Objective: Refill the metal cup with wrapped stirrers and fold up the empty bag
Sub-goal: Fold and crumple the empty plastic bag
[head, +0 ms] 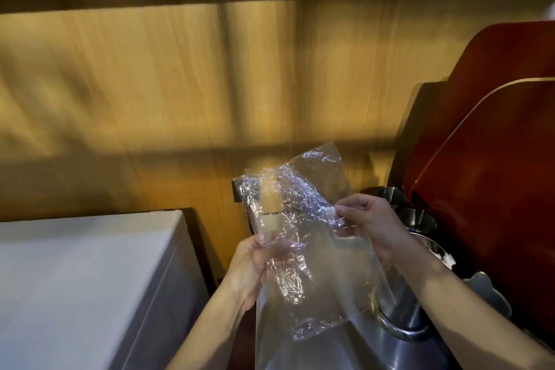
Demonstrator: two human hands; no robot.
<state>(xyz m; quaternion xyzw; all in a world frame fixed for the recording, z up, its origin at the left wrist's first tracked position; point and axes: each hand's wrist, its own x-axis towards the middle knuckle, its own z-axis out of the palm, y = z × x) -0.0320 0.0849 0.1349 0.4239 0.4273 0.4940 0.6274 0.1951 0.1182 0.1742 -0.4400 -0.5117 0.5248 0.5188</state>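
Observation:
A crumpled clear plastic bag (303,219) hangs in the air between my two hands, with nothing visible inside it. My left hand (255,267) pinches its lower left part, fingers closed on the film. My right hand (366,222) pinches its right edge between thumb and fingers. Behind my right hand stand small metal cups (417,218) near the red panel; their contents are hidden. The frame is blurred by motion.
A white box-like surface (84,279) fills the lower left. A large shiny steel vessel with a handle (399,327) sits under my right forearm. Dark red curved panels (492,159) rise at the right. A yellow wood-grain wall (150,99) runs behind everything.

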